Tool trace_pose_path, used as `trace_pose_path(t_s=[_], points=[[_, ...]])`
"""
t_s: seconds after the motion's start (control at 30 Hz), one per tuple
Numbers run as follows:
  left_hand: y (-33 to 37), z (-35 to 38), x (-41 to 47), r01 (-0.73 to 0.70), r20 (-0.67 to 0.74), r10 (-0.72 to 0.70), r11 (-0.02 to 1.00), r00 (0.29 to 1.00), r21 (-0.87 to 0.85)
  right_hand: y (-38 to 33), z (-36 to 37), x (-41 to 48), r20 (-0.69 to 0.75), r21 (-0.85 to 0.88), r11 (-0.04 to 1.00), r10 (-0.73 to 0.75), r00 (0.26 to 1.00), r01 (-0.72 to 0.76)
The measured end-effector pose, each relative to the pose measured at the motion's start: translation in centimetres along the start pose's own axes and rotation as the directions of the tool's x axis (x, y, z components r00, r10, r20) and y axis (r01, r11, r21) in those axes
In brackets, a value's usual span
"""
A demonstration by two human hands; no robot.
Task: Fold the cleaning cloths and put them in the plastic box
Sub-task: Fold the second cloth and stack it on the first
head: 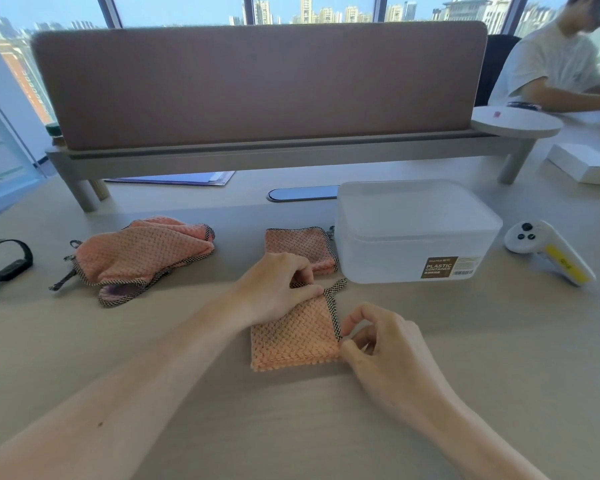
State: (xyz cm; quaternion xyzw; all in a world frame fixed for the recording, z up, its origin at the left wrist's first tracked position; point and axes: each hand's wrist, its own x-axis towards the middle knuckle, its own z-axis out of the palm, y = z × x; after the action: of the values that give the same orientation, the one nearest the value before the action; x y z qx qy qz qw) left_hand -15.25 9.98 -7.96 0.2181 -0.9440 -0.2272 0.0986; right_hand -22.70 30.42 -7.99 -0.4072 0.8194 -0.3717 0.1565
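Note:
A folded pink cleaning cloth [293, 336] with checkered trim lies on the table in front of me. My left hand [278, 289] pinches its upper right corner by the hanging loop. My right hand [381, 344] pinches its lower right edge. Another folded pink cloth [300, 245] rests just behind, touching the left side of the plastic box [413, 233]. The translucent box has its lid on and a brown label on the front. A loose pile of unfolded pink cloths [139, 254] sits to the left.
A white controller [548, 251] lies right of the box. A black wristband [6, 259] sits at the left edge. A desk divider on a raised shelf [257, 147] spans the back, papers [174, 178] beneath it. A person [561, 60] sits at the far right.

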Motion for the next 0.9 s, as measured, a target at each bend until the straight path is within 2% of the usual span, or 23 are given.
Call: trace_pose_path(t_s=[0.2, 0.3, 0.33, 0.4, 0.47, 0.53, 0.6, 0.63, 0.83, 0.9], points=[[0.0, 1.0, -1.2, -0.047, -0.122, 0.056, 0.996, 0.991, 0.073, 0.4, 0.2, -0.1, -0.011, -0.077, 0.997, -0.026, 1.0, 0.025], [0.3, 0.7, -2.0, -0.084, -0.256, 0.118, 0.987, 0.96, 0.138, 0.2, -0.1, 0.0, -0.018, -0.158, 0.987, -0.036, 0.999, 0.032], [0.6, 0.4, -2.6, -0.087, -0.322, 0.126, 0.987, 0.938, 0.133, -0.1, -0.3, 0.1, -0.043, -0.206, 0.977, -0.064, 0.997, 0.054], [1.2, -0.3, -4.2, -0.08, -0.416, 0.107, 0.993, 0.903, 0.081, -1.1, -0.5, 0.4, -0.089, -0.307, 0.932, -0.23, 0.969, 0.193], [1.3, -0.3, -6.3, -0.074, -0.363, 0.105, 0.992, 0.926, 0.1, -2.0, 0.1, 1.1, -0.017, -0.333, 0.863, -0.408, 0.913, 0.38], [1.0, 0.8, -8.1, -0.029, -0.185, 0.063, 0.984, 0.981, 0.178, -1.9, 1.7, 2.2, 0.156, -0.367, 0.799, -0.452, 0.878, 0.477], [0.6, 2.1, -9.0, 0.054, -0.028, -0.048, 0.959, 0.998, 0.279, -0.9, 3.1, 3.0, 0.294, -0.412, 0.795, -0.347, 0.891, 0.445], [0.5, 2.6, -9.1, 0.079, 0.007, -0.086, 0.948, 0.996, 0.309, -0.3, 3.5, 3.2, 0.336, -0.439, 0.793, -0.291, 0.896, 0.422], [-1.3, 0.6, -10.2, 0.198, 0.093, -0.233, 0.937, 0.968, 0.288, 0.9, 3.6, 3.6, 0.363, -0.508, 0.76, -0.239, 0.901, 0.406], [-2.3, -1.0, -10.4, 0.3, 0.023, -0.313, 0.926, 0.95, 0.231, 0.8, 3.7, 3.5, 0.361, -0.492, 0.778, -0.226, 0.905, 0.391]])
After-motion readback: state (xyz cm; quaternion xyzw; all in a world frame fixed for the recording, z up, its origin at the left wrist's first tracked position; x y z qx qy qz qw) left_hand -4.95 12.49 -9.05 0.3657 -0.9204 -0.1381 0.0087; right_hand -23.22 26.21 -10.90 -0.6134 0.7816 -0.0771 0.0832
